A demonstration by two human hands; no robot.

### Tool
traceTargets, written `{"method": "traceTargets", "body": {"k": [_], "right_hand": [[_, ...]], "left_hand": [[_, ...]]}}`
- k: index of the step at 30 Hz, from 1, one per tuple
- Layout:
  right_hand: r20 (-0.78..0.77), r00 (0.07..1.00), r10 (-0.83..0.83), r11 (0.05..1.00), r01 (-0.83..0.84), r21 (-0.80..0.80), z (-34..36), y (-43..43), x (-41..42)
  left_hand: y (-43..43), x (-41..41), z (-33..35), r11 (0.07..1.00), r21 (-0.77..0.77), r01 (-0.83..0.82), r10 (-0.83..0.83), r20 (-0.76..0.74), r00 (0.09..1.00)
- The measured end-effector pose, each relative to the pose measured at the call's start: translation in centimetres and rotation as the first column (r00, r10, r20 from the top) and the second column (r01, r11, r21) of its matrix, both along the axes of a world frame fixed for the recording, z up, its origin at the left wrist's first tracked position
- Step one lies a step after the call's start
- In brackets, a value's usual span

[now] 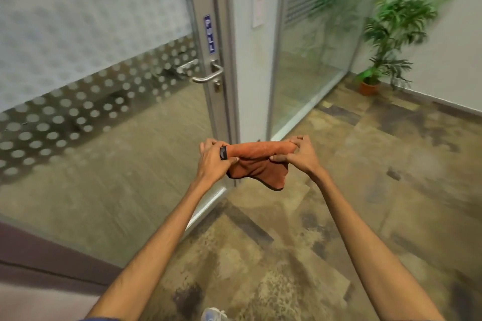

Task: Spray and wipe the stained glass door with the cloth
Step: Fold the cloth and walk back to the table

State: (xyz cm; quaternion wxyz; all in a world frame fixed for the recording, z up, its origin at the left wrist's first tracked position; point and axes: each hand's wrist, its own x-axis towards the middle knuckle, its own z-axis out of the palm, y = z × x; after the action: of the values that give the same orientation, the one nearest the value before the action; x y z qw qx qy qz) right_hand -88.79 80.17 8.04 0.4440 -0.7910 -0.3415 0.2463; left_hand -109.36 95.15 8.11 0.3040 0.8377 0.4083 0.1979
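Note:
An orange cloth [257, 161] is stretched between both hands in front of me, its lower part hanging loose. My left hand [212, 160] pinches its left end and my right hand [300, 155] pinches its right end. The glass door [109, 101] stands to the left, frosted on top with a band of dots, clear glass below. Its metal frame carries a lever handle [208, 75] and a blue sign [209, 34]. No spray bottle is in view.
A glass partition [307, 60] runs to the right of the door frame. A potted plant [391, 34] stands in the far right corner by a white wall. Patterned brown carpet [365, 190] covers the floor. My shoe [214, 315] shows at the bottom edge.

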Motion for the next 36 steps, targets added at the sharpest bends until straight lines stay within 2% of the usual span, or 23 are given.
{"method": "traceTargets", "body": {"k": [2, 5, 9, 13, 18, 24, 28, 36], "right_hand": [[-0.171, 0.985, -0.029, 0.996, 0.043, 0.077, 0.3, -3.8, 1.3], [-0.261, 0.956, -0.137, 0.979, 0.17, 0.11, 0.0, -8.8, 3.2], [-0.356, 0.877, -0.321, 0.907, 0.393, 0.152, -0.4, -15.0, 5.6], [-0.362, 0.815, -0.452, 0.83, 0.533, 0.165, -1.5, -20.6, 7.8], [-0.342, 0.671, -0.658, 0.671, 0.729, 0.139, -2.6, -27.7, 10.7], [-0.264, 0.457, -0.849, 0.451, 0.888, 0.086, -2.4, -36.8, 14.4], [-0.216, 0.359, -0.908, 0.35, 0.933, 0.081, -1.9, -41.7, 17.2], [-0.163, 0.168, -0.972, 0.163, 0.986, 0.042, -2.6, -49.0, 24.6]], "left_hand": [[-2.1, 2.3, 0.2, 0.986, -0.129, 0.109, -0.097, 0.097, 0.991], [-5.5, 5.5, 0.3, 0.904, -0.359, 0.232, -0.17, 0.197, 0.966], [-10.6, 10.2, -0.1, 0.811, -0.498, 0.308, -0.189, 0.275, 0.943], [-16.4, 15.7, -1.0, 0.753, -0.58, 0.31, -0.12, 0.342, 0.932], [-24.1, 23.5, -2.0, 0.765, -0.574, 0.292, -0.174, 0.253, 0.952], [-31.7, 31.9, -2.3, 0.744, -0.49, 0.453, -0.374, 0.256, 0.891], [-36.8, 37.3, -2.7, 0.706, -0.45, 0.548, -0.48, 0.265, 0.836], [-45.0, 48.4, -3.3, 0.644, -0.443, 0.624, -0.601, 0.213, 0.771]]}}
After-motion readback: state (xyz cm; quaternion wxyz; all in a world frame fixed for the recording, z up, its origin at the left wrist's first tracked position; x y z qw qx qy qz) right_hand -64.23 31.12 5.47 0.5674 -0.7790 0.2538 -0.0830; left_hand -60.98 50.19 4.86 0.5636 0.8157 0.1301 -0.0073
